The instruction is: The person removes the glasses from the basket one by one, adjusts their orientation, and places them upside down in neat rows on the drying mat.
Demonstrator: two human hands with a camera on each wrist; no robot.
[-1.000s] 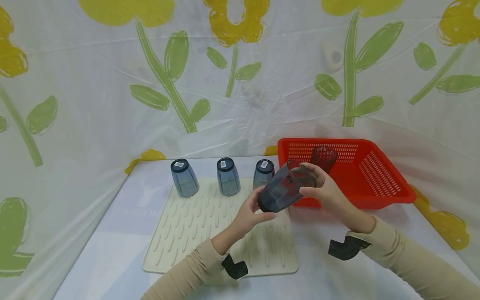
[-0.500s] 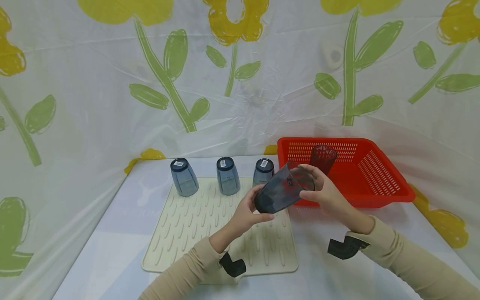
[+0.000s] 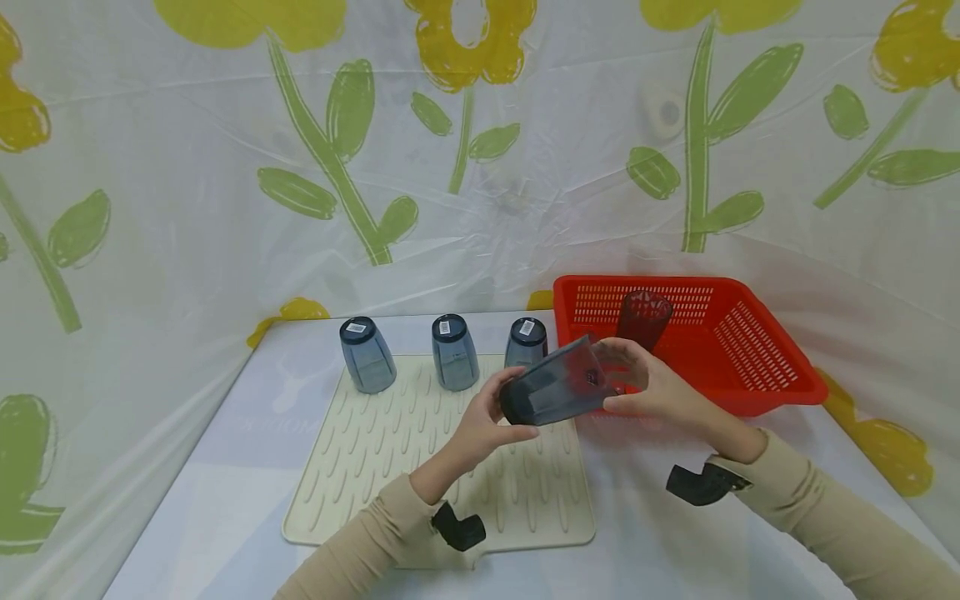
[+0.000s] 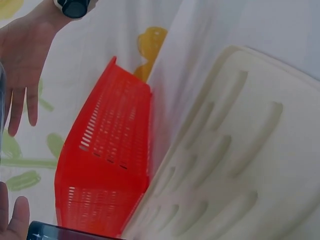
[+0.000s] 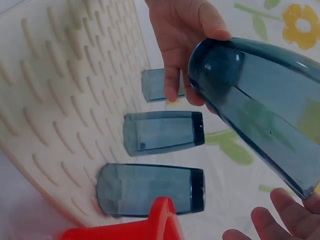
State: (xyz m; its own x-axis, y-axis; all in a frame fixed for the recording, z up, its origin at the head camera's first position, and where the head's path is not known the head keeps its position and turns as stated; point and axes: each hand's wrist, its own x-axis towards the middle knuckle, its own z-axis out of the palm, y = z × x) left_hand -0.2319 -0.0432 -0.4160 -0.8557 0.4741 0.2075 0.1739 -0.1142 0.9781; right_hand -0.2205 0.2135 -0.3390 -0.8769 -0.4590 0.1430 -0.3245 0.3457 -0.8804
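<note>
A smoky blue drinking glass (image 3: 557, 387) is tilted on its side above the mat, its base to the left and its mouth to the right. My left hand (image 3: 480, 427) grips it near the base, with fingers and thumb on opposite sides, as the right wrist view also shows. Around the mouth, my right hand (image 3: 660, 387) has its fingers spread; in the left wrist view those fingers (image 4: 31, 100) look straight. Three similar glasses stand upside down along the mat's far edge: a left one (image 3: 367, 358), a middle one (image 3: 455, 358) and a right one (image 3: 527, 340), partly hidden.
A cream ridged drying mat (image 3: 420, 467) lies on the white table. Right of it is a red perforated basket (image 3: 765, 400) with another glass (image 3: 647, 318) leaning inside. Behind the table hangs a flower-printed sheet (image 3: 517, 217).
The glass has shifted slightly left and lies nearer to level. My right hand has loosened from its rim and drawn a little to the right. My left hand has kept its grip.
</note>
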